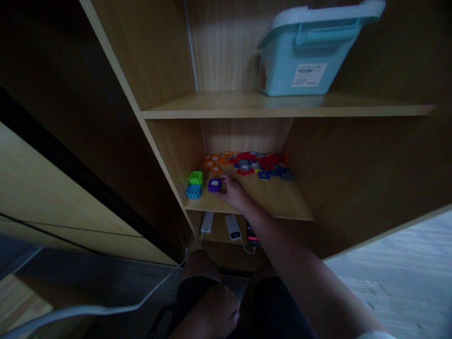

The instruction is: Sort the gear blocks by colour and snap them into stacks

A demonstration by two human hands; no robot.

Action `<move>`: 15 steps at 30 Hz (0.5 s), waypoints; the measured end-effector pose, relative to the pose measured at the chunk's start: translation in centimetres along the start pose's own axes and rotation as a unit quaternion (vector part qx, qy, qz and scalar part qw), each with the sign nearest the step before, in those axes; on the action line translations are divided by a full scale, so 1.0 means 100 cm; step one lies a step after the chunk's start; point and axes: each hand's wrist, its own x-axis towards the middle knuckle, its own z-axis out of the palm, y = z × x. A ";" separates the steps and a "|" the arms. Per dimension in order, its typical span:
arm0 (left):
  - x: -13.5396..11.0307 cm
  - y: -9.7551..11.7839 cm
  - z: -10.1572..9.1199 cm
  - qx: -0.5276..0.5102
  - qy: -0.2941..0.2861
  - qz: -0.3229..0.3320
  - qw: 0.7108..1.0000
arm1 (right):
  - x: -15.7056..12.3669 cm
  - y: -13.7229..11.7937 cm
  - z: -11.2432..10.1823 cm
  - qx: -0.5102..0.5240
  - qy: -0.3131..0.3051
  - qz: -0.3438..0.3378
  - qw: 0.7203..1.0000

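My right hand (232,192) reaches onto the middle shelf. Its thumb and fingers close around the right side of a purple stack of gear-shaped toy pieces (213,185), which is on or just over the shelf board. To the left, by the side wall, are a green stack of gear pieces (196,178) and a light blue stack (194,191) in front of it. My left hand (221,308) rests low over my lap with curled fingers and nothing visible in it. Loose orange gear pieces (214,162) and red ones (270,161) lie along the back, with blue and grey ones among them.
A light blue bin (300,56) with a white lid stands on the upper shelf (226,106). Below the middle shelf (282,195) lie a white power strip (207,222), a white power bank (233,227) and a phone (252,237). A white cable (155,286) crosses at left.
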 end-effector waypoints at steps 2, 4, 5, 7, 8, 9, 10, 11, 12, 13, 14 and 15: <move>0.001 -0.007 0.003 0.041 0.012 -0.047 0.998 | 0.005 -0.005 0.007 -0.004 0.001 0.008 1.000; 0.001 -0.013 0.007 0.073 0.008 -0.078 0.994 | 0.010 -0.007 0.011 -0.005 -0.001 0.013 1.000; 0.000 -0.015 0.010 0.087 0.003 -0.089 0.992 | 0.011 -0.008 0.013 -0.006 -0.002 0.015 1.000; -0.002 -0.018 0.015 0.111 -0.011 -0.106 0.988 | 0.014 -0.010 0.015 -0.013 -0.007 0.017 1.000; -0.003 -0.018 0.017 0.120 -0.019 -0.114 0.986 | 0.015 -0.010 0.015 -0.017 -0.010 0.018 1.000; -0.004 -0.019 0.019 0.128 -0.026 -0.121 0.984 | 0.016 -0.011 0.014 -0.020 -0.015 0.019 1.000; -0.005 -0.019 0.021 0.134 -0.034 -0.127 0.982 | 0.016 -0.012 0.014 -0.021 -0.020 0.021 0.999; -0.005 -0.020 0.022 0.138 -0.042 -0.132 0.981 | 0.017 -0.012 0.014 -0.020 -0.025 0.022 0.999; -0.006 -0.020 0.023 0.141 -0.048 -0.137 0.979 | 0.017 -0.013 0.013 -0.019 -0.027 0.025 0.999; -0.006 -0.020 0.023 0.143 -0.055 -0.141 0.978 | 0.017 -0.013 0.013 -0.019 -0.027 0.026 0.999; -0.006 -0.020 0.022 0.143 -0.061 -0.144 0.977 | 0.017 -0.013 0.013 -0.020 -0.026 0.026 0.999; -0.006 -0.020 0.022 0.143 -0.066 -0.146 0.977 | 0.017 -0.014 0.012 -0.022 -0.025 0.025 0.999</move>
